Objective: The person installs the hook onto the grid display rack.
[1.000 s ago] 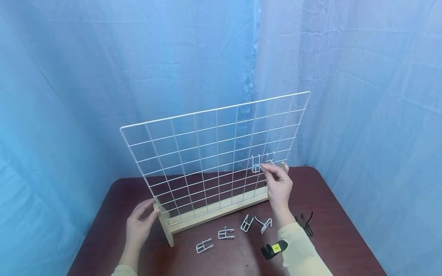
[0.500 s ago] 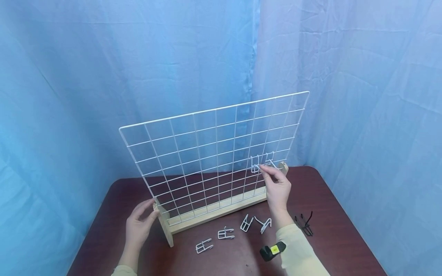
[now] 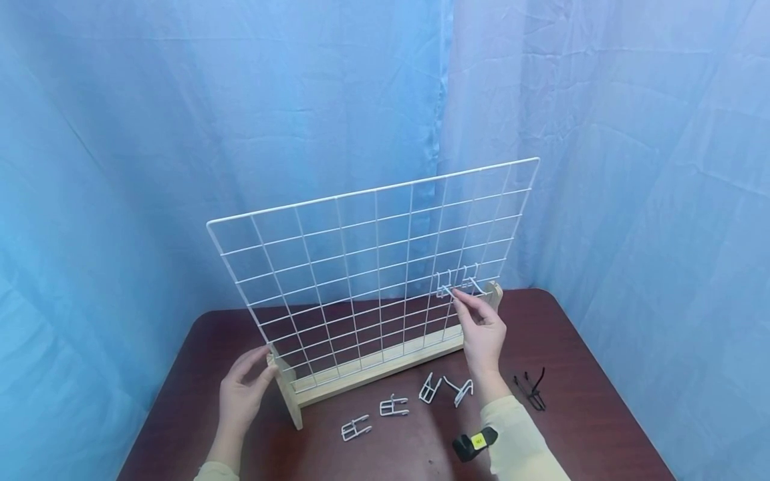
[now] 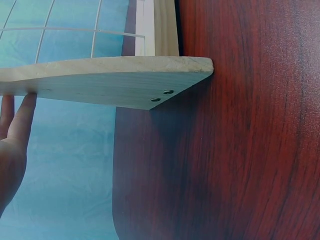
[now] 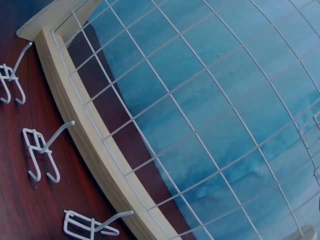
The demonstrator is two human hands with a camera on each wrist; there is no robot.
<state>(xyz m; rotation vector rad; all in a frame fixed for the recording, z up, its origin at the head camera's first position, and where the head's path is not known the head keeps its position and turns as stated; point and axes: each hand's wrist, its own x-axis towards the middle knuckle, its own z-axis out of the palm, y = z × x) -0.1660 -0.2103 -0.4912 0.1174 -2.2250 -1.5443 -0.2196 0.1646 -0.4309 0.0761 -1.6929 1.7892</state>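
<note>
In the head view a white wire grid panel (image 3: 361,250) stands in a pale wooden base (image 3: 379,364). With thumb and index finger, my right hand (image 3: 483,337) pinches the prong of a white wire hook (image 3: 443,289), whose top ends overlap a grid wire low on the right side. Beside it another white hook (image 3: 473,283) hangs on the grid. My left hand (image 3: 240,395) touches the wooden end piece (image 3: 287,394) at the left. The left wrist view shows its straight fingers (image 4: 24,117) against the outer face of that piece. My right hand is outside the right wrist view.
Several white hooks (image 3: 394,406) lie on the dark red table (image 3: 577,354) before the base. A black hook (image 3: 532,394) lies to the right of my right arm. Pale blue curtains (image 3: 337,100) surround the table. A black strap with a yellow label (image 3: 478,440) is on the right wrist.
My right hand has shifted slightly left and down, still pinching the hook's prong. The hook's lower frame has moved slightly toward the grid. My left hand stays in place.
</note>
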